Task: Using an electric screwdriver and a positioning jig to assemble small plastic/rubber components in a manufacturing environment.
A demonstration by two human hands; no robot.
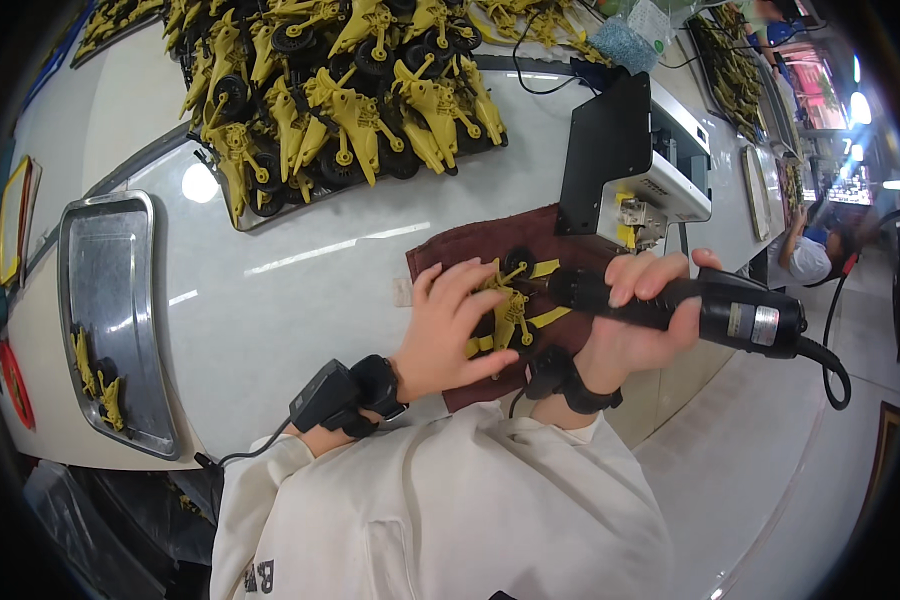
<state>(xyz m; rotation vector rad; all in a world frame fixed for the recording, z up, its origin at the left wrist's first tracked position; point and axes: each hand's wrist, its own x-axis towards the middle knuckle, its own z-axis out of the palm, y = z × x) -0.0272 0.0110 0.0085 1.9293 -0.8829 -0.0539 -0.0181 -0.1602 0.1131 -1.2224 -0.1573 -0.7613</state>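
Observation:
My right hand (pixel 645 320) is wrapped round a black electric screwdriver (pixel 735 312), which lies level with its tip pointing left. That tip meets a yellow toy motorcycle (pixel 510 312) with black wheels, lying on a dark red cloth (pixel 450 245). My left hand (pixel 457 325) rests over the toy's left side with its fingers spread, steadying it; part of the toy is hidden beneath them. Yellow strips show beside the toy, under the screwdriver's end. Both wrists wear black strapped devices.
Many yellow toy motorcycles (pixel 355 110) crowd a tray at the far side. A metal tray (pixel 115 260) at left holds a few yellow pieces (pixel 98 385). Beyond the cloth stands a black and white screw-feeding machine (pixel 630 160). Another person (pixel 810 250) sits at far right.

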